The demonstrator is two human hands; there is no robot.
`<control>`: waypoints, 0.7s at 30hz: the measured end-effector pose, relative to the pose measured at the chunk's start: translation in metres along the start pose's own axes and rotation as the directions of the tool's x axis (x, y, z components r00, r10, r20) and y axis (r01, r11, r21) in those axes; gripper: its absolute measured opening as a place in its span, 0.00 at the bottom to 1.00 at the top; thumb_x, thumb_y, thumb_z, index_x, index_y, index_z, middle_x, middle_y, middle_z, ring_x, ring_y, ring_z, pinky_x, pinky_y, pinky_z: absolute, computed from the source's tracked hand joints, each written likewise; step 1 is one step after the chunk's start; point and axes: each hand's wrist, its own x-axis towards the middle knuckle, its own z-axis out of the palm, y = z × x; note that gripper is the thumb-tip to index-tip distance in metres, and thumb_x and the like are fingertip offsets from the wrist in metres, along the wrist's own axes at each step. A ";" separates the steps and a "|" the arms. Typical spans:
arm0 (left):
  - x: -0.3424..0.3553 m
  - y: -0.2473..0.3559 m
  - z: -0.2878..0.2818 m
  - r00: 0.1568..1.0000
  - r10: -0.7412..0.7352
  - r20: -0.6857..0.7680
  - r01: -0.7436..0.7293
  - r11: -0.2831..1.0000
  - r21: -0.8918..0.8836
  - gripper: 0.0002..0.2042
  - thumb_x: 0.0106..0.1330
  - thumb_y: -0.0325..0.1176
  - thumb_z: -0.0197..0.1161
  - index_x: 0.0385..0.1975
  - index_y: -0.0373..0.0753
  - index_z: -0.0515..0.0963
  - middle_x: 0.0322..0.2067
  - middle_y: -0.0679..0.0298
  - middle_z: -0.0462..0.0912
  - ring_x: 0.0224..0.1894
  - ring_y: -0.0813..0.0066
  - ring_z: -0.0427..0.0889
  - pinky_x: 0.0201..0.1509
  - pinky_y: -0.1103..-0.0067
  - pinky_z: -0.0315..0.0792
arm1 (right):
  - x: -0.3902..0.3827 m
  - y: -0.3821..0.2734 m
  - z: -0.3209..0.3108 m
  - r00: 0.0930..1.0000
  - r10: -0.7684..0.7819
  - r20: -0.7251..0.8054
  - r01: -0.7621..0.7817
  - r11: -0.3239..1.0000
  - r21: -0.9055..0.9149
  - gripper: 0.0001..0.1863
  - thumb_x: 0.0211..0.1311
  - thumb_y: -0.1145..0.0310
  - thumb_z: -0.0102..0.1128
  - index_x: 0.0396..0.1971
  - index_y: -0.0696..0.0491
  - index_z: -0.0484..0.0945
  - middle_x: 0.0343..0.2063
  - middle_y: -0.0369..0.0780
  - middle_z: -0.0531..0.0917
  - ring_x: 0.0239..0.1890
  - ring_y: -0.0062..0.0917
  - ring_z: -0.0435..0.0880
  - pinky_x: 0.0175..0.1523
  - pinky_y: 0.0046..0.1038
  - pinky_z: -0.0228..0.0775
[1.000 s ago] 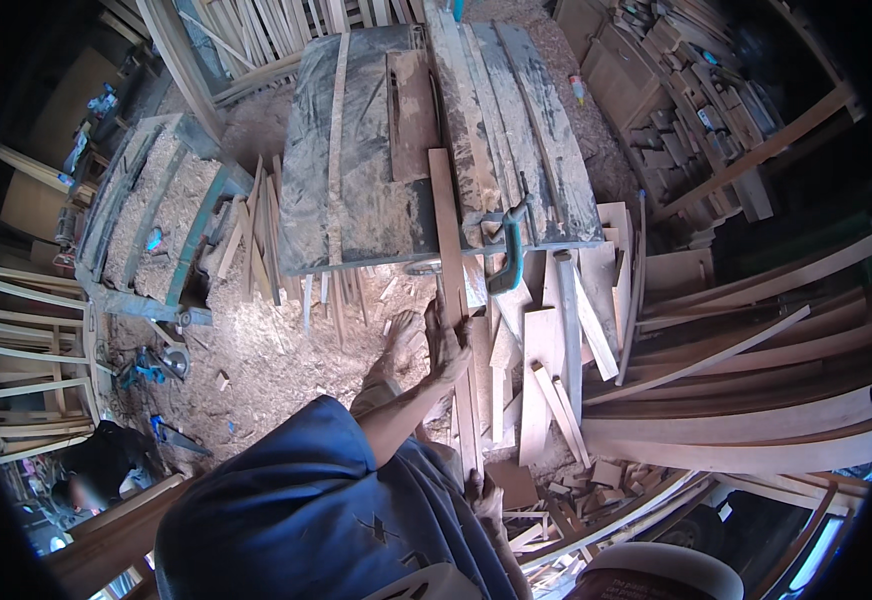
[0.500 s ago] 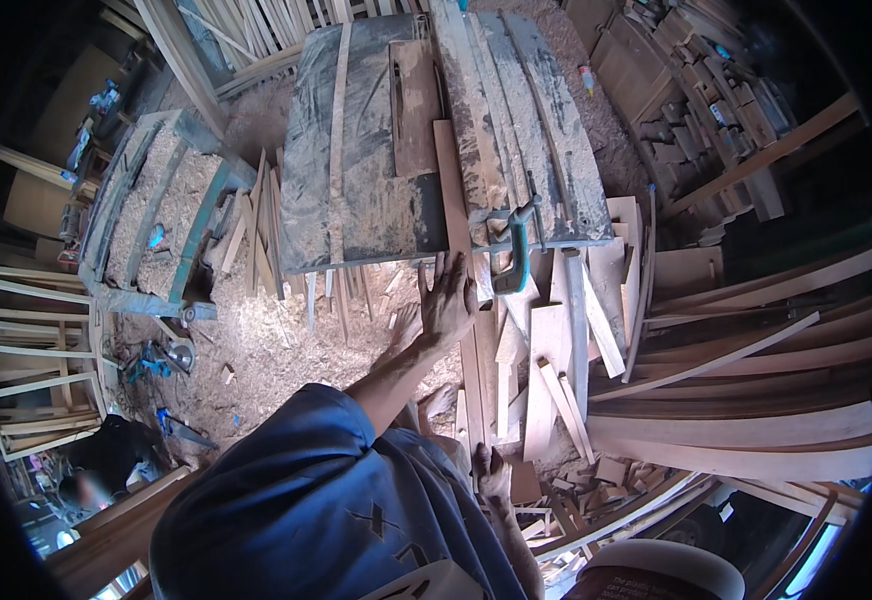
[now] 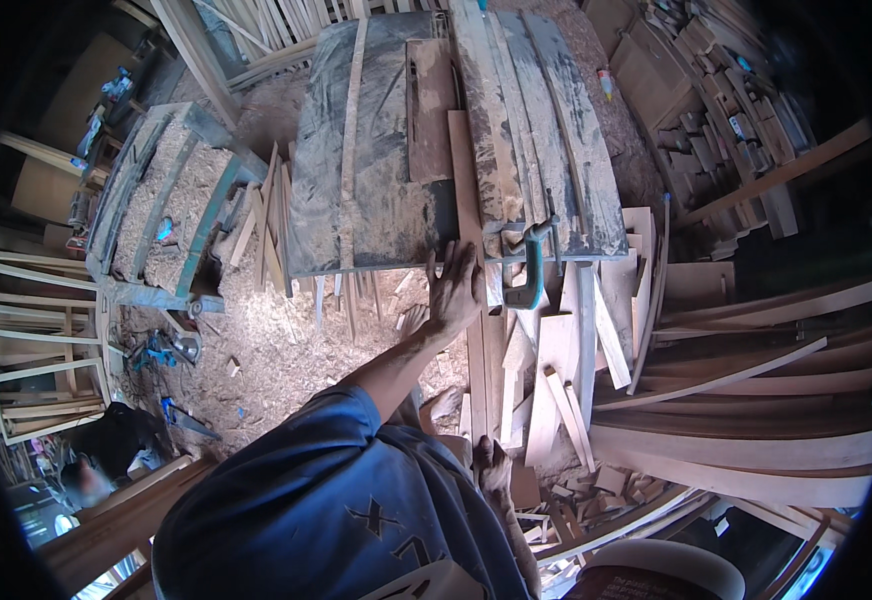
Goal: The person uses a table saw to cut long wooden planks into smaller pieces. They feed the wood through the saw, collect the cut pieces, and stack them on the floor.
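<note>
A long, narrow wooden board lies lengthwise on the dusty worktable, against a raised straight guide. Its near part runs off the front edge toward my body. My left hand rests at that edge with fingers stretched out and apart, its fingertips touching the board's left side. Close to my body, my right hand is closed at the board's near end, its fingers partly hidden. A teal C-clamp grips the front of the guide, just right of my left hand.
Several offcuts and planks lean below the table's front right. Curved boards are stacked at the right. A sawdust-covered bench stands at the left, near wooden frames. Sawdust covers the floor.
The board has slid a little farther forward along the guide, and my left hand has moved forward with it, over the table edge. The whole view has shifted slightly.
</note>
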 end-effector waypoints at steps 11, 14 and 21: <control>0.039 -0.017 0.010 0.991 -0.025 -0.128 0.011 0.994 -0.109 0.21 0.61 0.25 0.53 0.56 0.31 0.68 0.52 0.49 0.74 0.58 0.54 0.72 0.69 0.55 0.50 | 0.027 -0.033 0.005 0.999 0.003 -0.035 -0.006 0.997 -0.072 0.38 0.69 0.34 0.37 0.30 0.57 0.79 0.19 0.49 0.81 0.25 0.40 0.84 0.34 0.42 0.72; 0.047 -0.022 0.014 0.991 -0.042 -0.125 0.031 0.995 -0.092 0.21 0.60 0.23 0.53 0.55 0.32 0.66 0.51 0.50 0.73 0.56 0.54 0.72 0.68 0.55 0.50 | 0.035 -0.044 0.004 0.999 -0.019 -0.031 0.017 0.999 -0.051 0.38 0.69 0.34 0.37 0.31 0.57 0.79 0.18 0.48 0.80 0.23 0.38 0.84 0.33 0.41 0.72; 0.068 -0.036 0.020 0.996 -0.084 -0.007 0.082 0.989 -0.122 0.24 0.57 0.23 0.56 0.55 0.32 0.64 0.57 0.49 0.70 0.63 0.49 0.67 0.71 0.54 0.45 | 0.053 -0.064 0.006 0.996 -0.073 -0.053 0.071 0.997 -0.040 0.34 0.72 0.40 0.40 0.31 0.60 0.80 0.18 0.49 0.80 0.24 0.40 0.84 0.32 0.42 0.71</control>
